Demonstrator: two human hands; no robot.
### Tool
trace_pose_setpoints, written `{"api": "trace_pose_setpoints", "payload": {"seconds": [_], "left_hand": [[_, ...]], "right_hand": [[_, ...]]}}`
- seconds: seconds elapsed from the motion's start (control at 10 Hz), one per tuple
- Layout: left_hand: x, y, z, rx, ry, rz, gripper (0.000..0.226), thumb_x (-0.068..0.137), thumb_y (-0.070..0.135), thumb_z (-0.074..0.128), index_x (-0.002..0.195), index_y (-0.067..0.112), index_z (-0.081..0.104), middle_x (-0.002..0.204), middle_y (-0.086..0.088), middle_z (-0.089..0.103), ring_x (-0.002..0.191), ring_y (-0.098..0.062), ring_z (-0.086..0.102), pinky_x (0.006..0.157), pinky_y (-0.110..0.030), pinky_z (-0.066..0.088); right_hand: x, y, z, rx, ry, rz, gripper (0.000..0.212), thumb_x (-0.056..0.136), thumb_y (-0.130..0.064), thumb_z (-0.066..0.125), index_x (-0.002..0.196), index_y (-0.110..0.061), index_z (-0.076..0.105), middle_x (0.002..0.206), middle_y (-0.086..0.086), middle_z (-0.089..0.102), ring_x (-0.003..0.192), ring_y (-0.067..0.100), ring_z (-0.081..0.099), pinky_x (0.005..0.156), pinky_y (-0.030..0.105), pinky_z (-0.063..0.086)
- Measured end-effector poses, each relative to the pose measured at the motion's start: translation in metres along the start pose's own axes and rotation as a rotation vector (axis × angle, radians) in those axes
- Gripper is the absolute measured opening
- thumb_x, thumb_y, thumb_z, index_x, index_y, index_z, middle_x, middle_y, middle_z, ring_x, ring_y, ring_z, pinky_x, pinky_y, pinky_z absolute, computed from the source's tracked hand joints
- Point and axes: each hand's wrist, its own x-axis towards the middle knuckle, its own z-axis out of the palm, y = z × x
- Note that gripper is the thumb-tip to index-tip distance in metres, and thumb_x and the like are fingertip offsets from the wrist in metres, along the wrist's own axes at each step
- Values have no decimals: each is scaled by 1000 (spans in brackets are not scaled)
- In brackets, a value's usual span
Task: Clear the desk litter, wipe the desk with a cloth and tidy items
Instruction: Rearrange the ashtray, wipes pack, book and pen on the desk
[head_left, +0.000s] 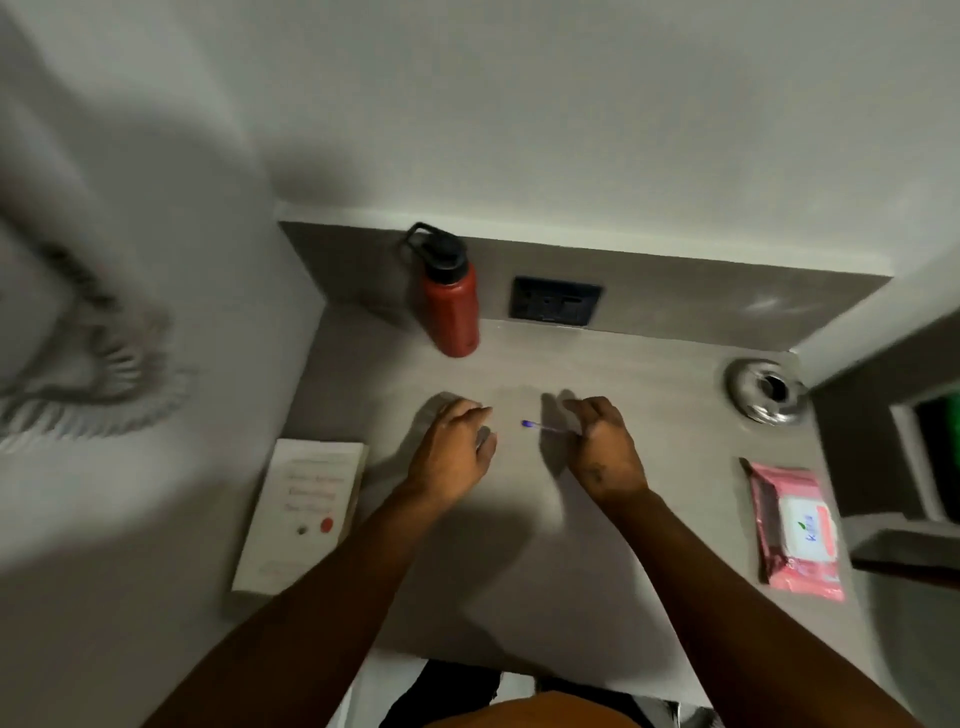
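Note:
My right hand (602, 447) hovers over the middle of the grey desk (519, 561), fingers curled around a clear pen with a blue cap (540, 426) that points left. My left hand (457, 447) is just to the left of it, fingers loosely bent and apart, holding nothing. A red water bottle with a black lid (451, 296) stands upright at the back of the desk. At the desk's left edge lies a white book (304, 512). A pink pack of wet wipes (797, 530) lies at the right edge.
A black wall socket (556, 301) sits in the backsplash beside the bottle. A round metal cable grommet (768, 389) is set into the back right corner. Walls close the desk on the left and back; a dark shelf unit (914, 457) stands on the right.

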Motion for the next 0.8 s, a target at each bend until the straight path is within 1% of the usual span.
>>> {"api": "trace_pose_setpoints", "payload": {"seconds": [0.1,0.2,0.3,0.4,0.5,0.6,0.7,0.8], "left_hand": [[-43,-35,-22,-32,198,-162,36,92,26,62,123,7,67,125,-11,65,119,-29,58,110,-38,42],[-102,-82,-53,-5,118,-415,43,97,26,54,135,8,56,138,-13,55,130,-32,49,113,-40,35],[-131,-106,-66,45,65,-552,50,97,32,54,142,12,47,144,-10,48,134,-29,42,115,-39,32],[-154,-133,-72,84,-1,-714,56,94,36,58,142,13,41,146,-11,43,135,-30,39,113,-41,37],[-156,-138,-72,97,-84,-770,70,93,42,59,148,13,28,153,-15,28,142,-34,28,116,-46,35],[-151,-139,-69,63,-144,-809,79,92,44,62,152,15,20,157,-17,20,146,-36,22,116,-49,35],[-138,-139,-71,15,-191,-776,84,84,47,71,149,18,26,155,-15,30,143,-35,31,112,-49,36],[-132,-131,-64,0,-196,-662,85,79,44,78,146,17,33,153,-10,37,141,-33,34,113,-46,38]], "right_hand": [[4,-54,34,86,-85,-121,36,88,-10,60,124,-13,62,122,11,56,107,27,57,86,25,45],[-1,-128,78,119,-235,-244,34,89,-19,64,122,-9,63,120,14,60,108,29,59,88,25,44],[-10,-186,118,43,-363,-347,51,90,-33,65,134,-11,54,128,14,57,117,30,56,97,32,45],[-19,-213,144,-15,-483,-278,57,83,-39,74,128,-13,51,115,5,51,106,23,59,82,31,53],[-21,-216,158,-55,-537,-274,53,78,-33,81,120,-12,57,110,2,56,98,19,61,69,25,53],[-21,-217,157,47,-504,-199,63,71,-24,87,121,-12,51,114,6,58,99,21,62,69,26,55],[-33,-207,151,253,-451,-38,51,76,-9,82,118,-8,53,109,11,67,94,25,69,65,29,60],[-55,-173,135,427,-289,-43,35,81,1,74,113,2,60,103,10,67,92,27,70,73,36,61]]}}
